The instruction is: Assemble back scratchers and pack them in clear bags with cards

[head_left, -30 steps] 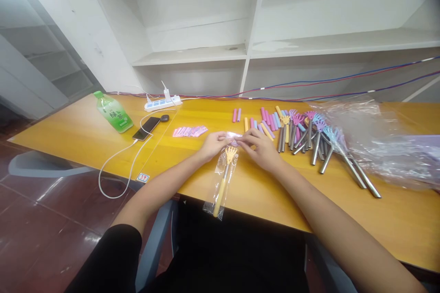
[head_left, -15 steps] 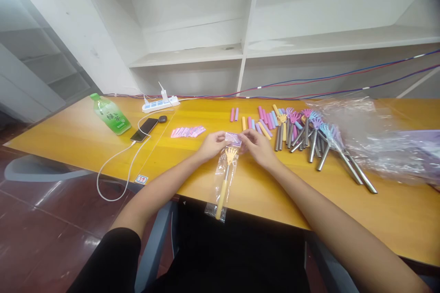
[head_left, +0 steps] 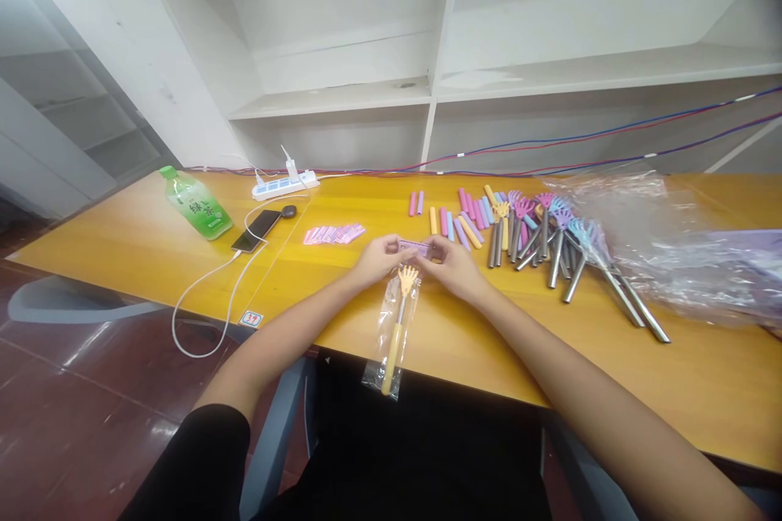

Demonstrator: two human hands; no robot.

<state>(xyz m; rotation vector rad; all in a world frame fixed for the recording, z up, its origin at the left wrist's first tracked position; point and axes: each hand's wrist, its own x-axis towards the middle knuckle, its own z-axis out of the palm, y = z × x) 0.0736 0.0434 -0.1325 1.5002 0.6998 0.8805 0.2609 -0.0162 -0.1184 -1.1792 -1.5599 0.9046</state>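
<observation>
My left hand and my right hand pinch the two sides of a small pink-purple card at the top of a clear plastic bag. Inside the bag lies a yellow back scratcher, its hand-shaped head up by my fingers and its handle reaching past the table's front edge. My fingertips partly hide the card and the bag's top. To the left of my hands is a fanned row of similar pink cards.
Several back scratchers with metal rods lie heaped at the right, beside coloured handle sleeves and a pile of clear bags. A green bottle, a phone with its white cable and a power strip are at left.
The card has tipped flatter between my fingers, and my right thumb has come lower across the bag's top. The bagged back scratcher has shifted slightly toward me.
</observation>
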